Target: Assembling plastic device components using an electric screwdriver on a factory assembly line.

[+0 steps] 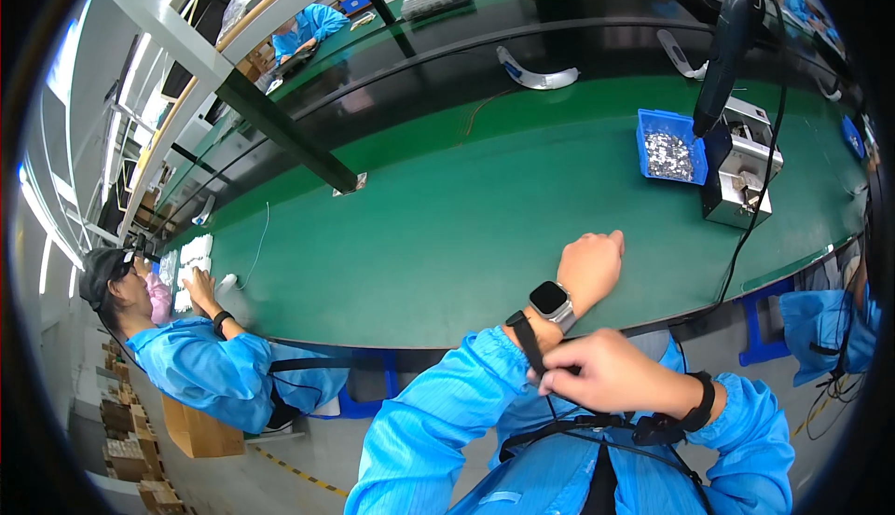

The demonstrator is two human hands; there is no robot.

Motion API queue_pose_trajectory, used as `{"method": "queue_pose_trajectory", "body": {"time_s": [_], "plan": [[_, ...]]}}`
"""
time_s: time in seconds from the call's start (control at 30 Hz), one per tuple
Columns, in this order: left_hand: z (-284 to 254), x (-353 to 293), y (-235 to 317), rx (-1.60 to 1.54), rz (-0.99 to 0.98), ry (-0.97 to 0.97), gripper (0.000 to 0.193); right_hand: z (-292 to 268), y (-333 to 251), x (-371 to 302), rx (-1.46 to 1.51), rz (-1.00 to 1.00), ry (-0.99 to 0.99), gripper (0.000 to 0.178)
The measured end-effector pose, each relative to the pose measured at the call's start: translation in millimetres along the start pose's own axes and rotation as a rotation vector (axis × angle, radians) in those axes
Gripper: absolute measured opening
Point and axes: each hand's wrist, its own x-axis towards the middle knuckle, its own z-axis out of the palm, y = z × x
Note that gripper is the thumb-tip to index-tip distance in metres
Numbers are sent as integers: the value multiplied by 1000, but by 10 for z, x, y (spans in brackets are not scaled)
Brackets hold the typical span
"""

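Note:
My left hand (590,273) is held out over the near edge of the green bench with its fingers curled in and nothing showing in them. A smartwatch (550,301) with a dark square face sits on that wrist. Behind it, a black wrist strap (529,343) goes round the end of the blue sleeve. My right hand (615,372) reaches across from the right, its thumb and fingers pinching this strap at the underside of the left wrist. Another black wristband (699,401) is on my right wrist.
A blue bin (671,147) of small metal parts stands beside a silver machine (743,175). Above hangs a dark power screwdriver (732,49) with a cable. White curved parts (541,77) lie on the dark belt beyond. At left, a co-worker (210,357) handles white pieces (194,259).

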Motion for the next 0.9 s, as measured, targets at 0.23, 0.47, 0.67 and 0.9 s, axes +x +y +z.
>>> {"method": "queue_pose_trajectory", "body": {"time_s": [0.23,0.47,0.67,0.9], "plan": [[-326,92,266,391,47,-149,29,-557,178,191,639,306,195,20],[-646,121,89,-34,-31,160,26,-563,475,225,506,141,382,15],[-632,155,130,-1621,-164,44,33,-566,430,236,143,-46,586,14],[-546,-342,83,-725,268,-28,55,-991,621,457,260,86,779,25]]}}
